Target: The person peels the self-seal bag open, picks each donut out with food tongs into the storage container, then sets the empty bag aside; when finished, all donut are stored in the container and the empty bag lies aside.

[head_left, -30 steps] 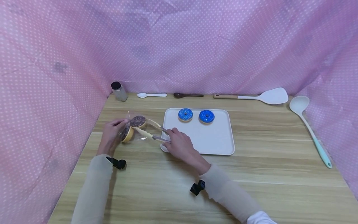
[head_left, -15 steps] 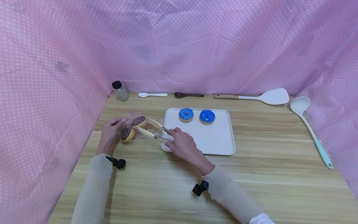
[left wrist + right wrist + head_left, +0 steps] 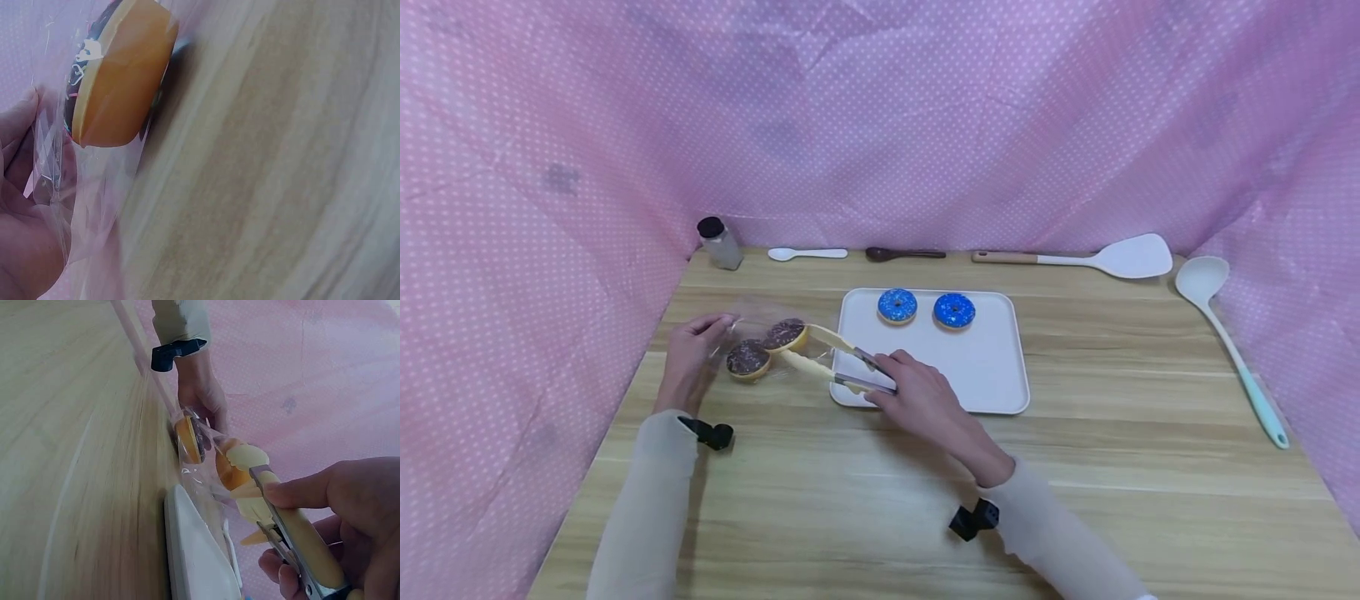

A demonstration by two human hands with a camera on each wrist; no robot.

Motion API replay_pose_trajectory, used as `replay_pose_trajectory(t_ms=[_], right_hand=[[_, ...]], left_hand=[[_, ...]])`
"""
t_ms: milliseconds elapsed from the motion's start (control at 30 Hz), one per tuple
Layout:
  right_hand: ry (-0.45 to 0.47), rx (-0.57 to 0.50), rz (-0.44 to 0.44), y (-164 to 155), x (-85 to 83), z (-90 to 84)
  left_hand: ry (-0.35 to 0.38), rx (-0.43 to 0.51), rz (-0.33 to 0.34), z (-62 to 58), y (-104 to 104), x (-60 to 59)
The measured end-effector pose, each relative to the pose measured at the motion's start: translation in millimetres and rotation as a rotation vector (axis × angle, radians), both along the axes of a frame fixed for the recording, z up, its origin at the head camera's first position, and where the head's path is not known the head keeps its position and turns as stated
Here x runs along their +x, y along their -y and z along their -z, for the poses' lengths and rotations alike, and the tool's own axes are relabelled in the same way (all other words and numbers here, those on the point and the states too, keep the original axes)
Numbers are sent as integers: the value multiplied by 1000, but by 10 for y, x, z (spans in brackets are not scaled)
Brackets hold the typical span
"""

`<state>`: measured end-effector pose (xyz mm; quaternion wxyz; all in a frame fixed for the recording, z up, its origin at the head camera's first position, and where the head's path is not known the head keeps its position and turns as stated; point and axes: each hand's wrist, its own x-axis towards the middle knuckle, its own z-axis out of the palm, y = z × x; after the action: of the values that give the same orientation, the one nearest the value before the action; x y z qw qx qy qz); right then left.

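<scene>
My left hand point(image 3: 688, 354) pinches the edge of a clear plastic bag point(image 3: 100, 206) at the left of the table. One chocolate-topped donut point(image 3: 748, 359) with sprinkles lies in the bag, beside that hand. A second chocolate donut point(image 3: 786, 334) is just right of it, at the tips of cream-tipped tongs point(image 3: 831, 379). My right hand point(image 3: 925, 400) grips the tongs by their metal and cream arms. In the right wrist view the tong tips lie against the second donut point(image 3: 230, 469); how firmly they hold it I cannot tell.
A white tray point(image 3: 955, 392) right of the bag bears two blue donuts point(image 3: 897, 307). Along the back stand a black-capped shaker point(image 3: 720, 244), a white spoon point(image 3: 807, 254), a brown spoon point(image 3: 906, 254) and a spatula point(image 3: 1131, 257). A ladle point(image 3: 1232, 342) lies far right.
My right hand and the tongs have moved right and slightly nearer, and the second donut has shifted right with the tips. The first donut has tipped flatter. My left hand stays nearly in place.
</scene>
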<state>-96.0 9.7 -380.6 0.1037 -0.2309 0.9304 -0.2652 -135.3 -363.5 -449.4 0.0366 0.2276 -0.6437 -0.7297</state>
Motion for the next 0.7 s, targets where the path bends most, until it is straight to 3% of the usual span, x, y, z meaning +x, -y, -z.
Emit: replay_pose_trajectory(t_ms=[233,467,700], right_hand=[[-37,-39,10,-384,84,-52],[-73,-50,34,-756,134,-56],[-84,15,84,-1092,104,53]], left_hand=[[21,-79,30,-5,55,47],[4,-35,6,3,63,63],[43,-187,13,-7,67,71]])
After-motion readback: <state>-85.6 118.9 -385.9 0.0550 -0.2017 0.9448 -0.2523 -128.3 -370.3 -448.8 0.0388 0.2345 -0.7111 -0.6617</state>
